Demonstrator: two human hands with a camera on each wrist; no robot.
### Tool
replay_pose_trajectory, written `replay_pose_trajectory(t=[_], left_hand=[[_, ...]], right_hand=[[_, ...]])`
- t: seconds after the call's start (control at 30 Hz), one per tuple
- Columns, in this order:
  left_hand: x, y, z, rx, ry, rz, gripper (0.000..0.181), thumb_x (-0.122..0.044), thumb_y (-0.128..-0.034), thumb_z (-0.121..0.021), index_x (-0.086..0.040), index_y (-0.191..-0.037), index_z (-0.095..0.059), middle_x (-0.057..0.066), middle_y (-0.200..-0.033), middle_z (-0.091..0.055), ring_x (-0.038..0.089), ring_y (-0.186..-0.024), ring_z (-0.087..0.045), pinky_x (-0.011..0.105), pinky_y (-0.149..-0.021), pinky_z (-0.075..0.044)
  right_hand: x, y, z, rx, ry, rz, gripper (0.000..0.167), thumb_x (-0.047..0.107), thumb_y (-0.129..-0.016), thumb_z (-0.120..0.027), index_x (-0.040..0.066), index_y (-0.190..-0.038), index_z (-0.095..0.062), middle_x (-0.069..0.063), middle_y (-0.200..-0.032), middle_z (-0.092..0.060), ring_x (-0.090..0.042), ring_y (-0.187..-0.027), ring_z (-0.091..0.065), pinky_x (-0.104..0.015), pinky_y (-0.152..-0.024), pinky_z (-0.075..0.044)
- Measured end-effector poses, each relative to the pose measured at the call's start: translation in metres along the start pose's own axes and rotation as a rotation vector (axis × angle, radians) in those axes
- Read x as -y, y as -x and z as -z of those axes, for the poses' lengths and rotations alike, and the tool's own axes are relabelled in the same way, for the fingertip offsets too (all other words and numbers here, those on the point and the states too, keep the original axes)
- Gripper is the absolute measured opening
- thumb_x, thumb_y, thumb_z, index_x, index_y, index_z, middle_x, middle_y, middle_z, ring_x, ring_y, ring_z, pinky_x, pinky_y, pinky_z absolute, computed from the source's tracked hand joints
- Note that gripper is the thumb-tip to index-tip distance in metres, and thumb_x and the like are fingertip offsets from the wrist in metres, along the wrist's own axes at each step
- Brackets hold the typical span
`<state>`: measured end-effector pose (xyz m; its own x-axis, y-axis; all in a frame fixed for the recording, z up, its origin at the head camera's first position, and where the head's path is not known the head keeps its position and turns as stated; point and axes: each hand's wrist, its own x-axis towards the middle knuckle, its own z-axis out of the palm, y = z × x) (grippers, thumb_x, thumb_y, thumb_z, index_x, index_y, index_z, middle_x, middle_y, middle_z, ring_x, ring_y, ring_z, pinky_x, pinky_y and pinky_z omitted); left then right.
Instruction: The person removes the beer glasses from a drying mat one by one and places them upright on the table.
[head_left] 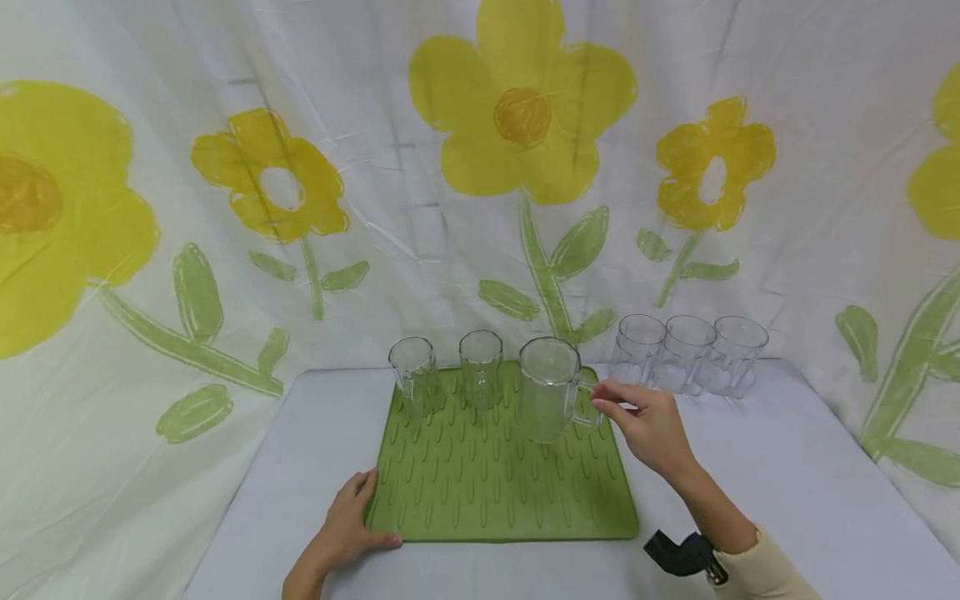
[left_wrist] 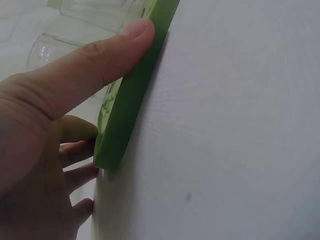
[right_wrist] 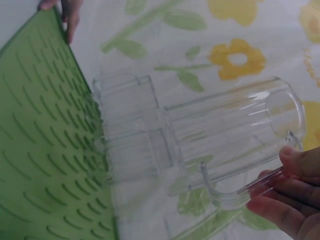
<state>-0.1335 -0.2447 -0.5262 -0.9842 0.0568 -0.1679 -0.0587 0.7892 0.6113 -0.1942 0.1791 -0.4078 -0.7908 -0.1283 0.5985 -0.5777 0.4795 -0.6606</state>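
Note:
My right hand (head_left: 643, 423) pinches the handle of a clear glass mug (head_left: 546, 400) between thumb and fingers. This mug is over the back right part of a green ridged mat (head_left: 480, 492); in the right wrist view a gap separates it from the mat. Two more clear glasses stand on the mat's back edge, one glass (head_left: 417, 383) at the left corner and another glass (head_left: 481, 371) nearer the middle. At the front left corner my left hand (head_left: 347, 521) touches the mat, thumb (left_wrist: 117, 55) on the front edge and extended fingers along the left side.
Three clear glass mugs (head_left: 688, 354) stand close together on the white tabletop (head_left: 787, 483), behind and right of the mat. A white curtain (head_left: 375, 83) with yellow flowers hangs behind the table. A black device (head_left: 678, 554) is attached at the right wrist.

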Motion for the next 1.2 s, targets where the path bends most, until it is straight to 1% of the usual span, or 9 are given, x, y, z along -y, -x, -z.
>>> replay_pose_trajectory(t=[0.2, 0.37, 0.57, 0.8, 0.9, 1.03, 1.13, 1.2], left_hand=[[-0.004, -0.003, 0.002, 0.004, -0.024, -0.012, 0.122, -0.037, -0.0573, -0.092, 0.012, -0.148, -0.026, 0.032, -0.148, -0.031, 0.054, -0.137, -0.027, 0.066, -0.113, -0.027], [-0.004, 0.001, 0.004, 0.004, -0.037, -0.017, 0.121, -0.035, -0.0574, -0.093, 0.014, -0.147, -0.026, 0.033, -0.147, -0.033, 0.053, -0.137, -0.029, 0.064, -0.113, -0.029], [-0.002, -0.002, 0.002, -0.006, -0.049, -0.025, 0.121, -0.036, -0.0582, -0.093, 0.013, -0.147, -0.027, 0.032, -0.148, -0.033, 0.053, -0.137, -0.03, 0.064, -0.113, -0.03], [-0.003, -0.002, 0.001, -0.005, -0.066, -0.003, 0.124, -0.04, -0.0547, -0.093, 0.012, -0.147, -0.028, 0.032, -0.148, -0.034, 0.052, -0.137, -0.031, 0.064, -0.113, -0.03], [-0.005, -0.001, 0.002, -0.006, -0.079, -0.008, 0.124, -0.04, -0.0545, -0.093, 0.012, -0.147, -0.028, 0.032, -0.147, -0.035, 0.052, -0.136, -0.032, 0.063, -0.112, -0.031], [-0.006, -0.002, 0.003, 0.0, -0.084, -0.009, 0.125, -0.042, -0.0553, -0.092, 0.013, -0.147, -0.027, 0.031, -0.148, -0.034, 0.052, -0.137, -0.031, 0.063, -0.112, -0.032], [-0.007, -0.002, 0.003, 0.007, -0.077, -0.001, 0.125, -0.042, -0.0558, -0.092, 0.014, -0.147, -0.026, 0.032, -0.149, -0.033, 0.052, -0.137, -0.031, 0.063, -0.111, -0.032], [-0.007, -0.002, 0.004, 0.01, -0.072, 0.002, 0.125, -0.042, -0.056, -0.092, 0.014, -0.147, -0.026, 0.033, -0.149, -0.032, 0.052, -0.137, -0.031, 0.063, -0.111, -0.033]], right_hand=[[-0.002, -0.001, -0.002, -0.003, -0.004, -0.003, 0.016, -0.004, -0.082, -0.072, 0.0, -0.097, -0.075, -0.011, -0.086, -0.076, 0.007, -0.081, -0.065, -0.007, -0.067, -0.054], [-0.003, -0.002, -0.004, 0.013, -0.007, 0.023, 0.016, -0.004, -0.081, -0.073, 0.001, -0.096, -0.076, -0.011, -0.086, -0.076, 0.002, -0.08, -0.067, -0.008, -0.067, -0.055], [-0.004, -0.004, -0.002, 0.008, -0.003, 0.073, 0.017, -0.007, -0.079, -0.073, -0.001, -0.095, -0.076, -0.011, -0.084, -0.076, -0.001, -0.079, -0.069, -0.008, -0.066, -0.055], [-0.003, -0.005, 0.0, 0.007, -0.009, 0.094, 0.019, -0.008, -0.079, -0.073, -0.004, -0.098, -0.075, -0.013, -0.086, -0.076, 0.0, -0.08, -0.069, -0.008, -0.065, -0.055], [-0.003, -0.007, 0.001, 0.006, -0.004, 0.128, 0.021, -0.01, -0.077, -0.073, -0.004, -0.097, -0.075, -0.012, -0.085, -0.076, -0.001, -0.079, -0.07, -0.009, -0.065, -0.055], [-0.006, -0.011, 0.002, -0.004, 0.024, 0.194, 0.023, -0.011, -0.073, -0.075, -0.001, -0.094, -0.075, -0.009, -0.083, -0.076, -0.007, -0.076, -0.072, -0.009, -0.06, -0.053], [-0.007, -0.013, 0.002, -0.009, 0.043, 0.231, 0.023, -0.011, -0.072, -0.076, 0.003, -0.091, -0.075, -0.006, -0.082, -0.076, -0.011, -0.073, -0.072, -0.009, -0.057, -0.052], [-0.007, -0.014, 0.002, -0.012, 0.048, 0.258, 0.025, -0.012, -0.072, -0.076, 0.005, -0.09, -0.075, -0.005, -0.081, -0.076, -0.011, -0.072, -0.071, -0.009, -0.057, -0.052]])
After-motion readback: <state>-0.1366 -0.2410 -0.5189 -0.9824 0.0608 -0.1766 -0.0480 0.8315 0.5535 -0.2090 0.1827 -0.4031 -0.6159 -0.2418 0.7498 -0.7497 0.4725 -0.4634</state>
